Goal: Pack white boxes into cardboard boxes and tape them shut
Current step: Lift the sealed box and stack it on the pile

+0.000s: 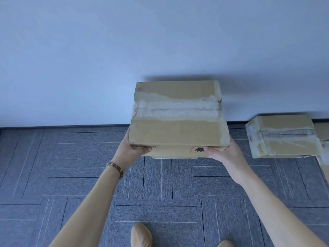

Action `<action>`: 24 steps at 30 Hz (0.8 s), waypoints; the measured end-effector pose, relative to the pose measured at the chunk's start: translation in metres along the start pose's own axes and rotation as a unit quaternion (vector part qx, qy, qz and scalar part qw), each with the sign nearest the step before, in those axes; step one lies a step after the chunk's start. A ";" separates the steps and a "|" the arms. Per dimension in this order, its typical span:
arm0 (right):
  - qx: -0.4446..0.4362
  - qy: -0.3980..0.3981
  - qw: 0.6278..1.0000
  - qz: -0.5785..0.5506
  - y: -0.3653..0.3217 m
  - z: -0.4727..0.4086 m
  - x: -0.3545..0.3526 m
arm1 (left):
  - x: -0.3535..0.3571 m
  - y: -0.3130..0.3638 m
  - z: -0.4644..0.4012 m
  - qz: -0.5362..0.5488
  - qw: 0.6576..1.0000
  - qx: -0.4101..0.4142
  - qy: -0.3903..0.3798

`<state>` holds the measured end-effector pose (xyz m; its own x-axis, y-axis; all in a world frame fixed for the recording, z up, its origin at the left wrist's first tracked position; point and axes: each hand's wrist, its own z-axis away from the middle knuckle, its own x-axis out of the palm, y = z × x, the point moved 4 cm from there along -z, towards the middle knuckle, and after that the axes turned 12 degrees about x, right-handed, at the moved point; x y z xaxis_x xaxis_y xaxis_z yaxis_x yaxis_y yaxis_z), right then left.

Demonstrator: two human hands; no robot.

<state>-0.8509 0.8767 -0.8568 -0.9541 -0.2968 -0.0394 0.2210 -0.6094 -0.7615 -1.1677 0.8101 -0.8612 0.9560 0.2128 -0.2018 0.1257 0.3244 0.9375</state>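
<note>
A person is holding a taped cardboard box [179, 118] up in front of a pale wall [106, 50], lifted clear of the grey carpet floor [89, 175]. The left hand [132, 148] is gripping the box's near left corner, its thumb lying along the front face while the fingers are reaching under or round the side, where they are hidden. The right hand [223, 154] is gripping the near right corner in the same way, thumb pressing on the front face just beside a dark printed label [198, 150], which is too blurred to read in full. The box's flaps are lying shut, and a wide band of clear tape [176, 108] is running across the top from side to side, wrinkled and whitish. A beaded bracelet [115, 167] is sitting on the left wrist. To the right, a second taped cardboard box [284, 138] is resting on the floor close to the wall, well apart from the held one, and further cardboard, possibly another box, is showing at the right edge just beside it. At the bottom edge, the tips of two tan shoes [141, 234] are showing on the carpet.
</note>
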 end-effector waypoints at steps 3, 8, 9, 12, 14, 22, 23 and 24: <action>-0.008 -0.008 1.000 0.003 0.002 -0.016 0.005 | -0.002 -0.009 -0.009 -0.002 1.000 0.001 0.014; -0.012 -0.006 1.000 -0.001 0.012 -0.042 0.007 | -0.001 -0.027 -0.024 -0.004 1.000 0.004 0.015; -0.012 -0.006 1.000 -0.002 0.014 -0.046 0.007 | 0.000 -0.031 -0.027 -0.006 1.000 0.006 0.015; -0.016 -0.006 1.000 -0.006 0.020 -0.058 0.009 | 0.001 -0.041 -0.035 -0.007 1.000 0.010 0.015; -0.019 -0.003 1.000 -0.001 0.026 -0.064 0.011 | 0.001 -0.049 -0.041 -0.004 1.000 0.013 0.013; -0.021 0.020 0.999 0.015 0.041 -0.080 0.014 | 0.002 -0.078 -0.053 -0.007 1.000 0.018 0.012; -0.020 0.022 0.999 0.017 0.043 -0.081 0.014 | 0.001 -0.081 -0.053 -0.007 1.000 0.016 0.011; -0.019 0.024 0.999 0.019 0.044 -0.081 0.015 | 0.001 -0.083 -0.053 -0.006 1.000 0.013 0.011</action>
<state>-0.8715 0.9053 -0.9431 -0.9540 -0.2832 -0.0982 0.2497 -0.5697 -0.7830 -1.1916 0.8324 -0.9541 0.9484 0.2291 -0.2193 0.1446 0.3030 0.9419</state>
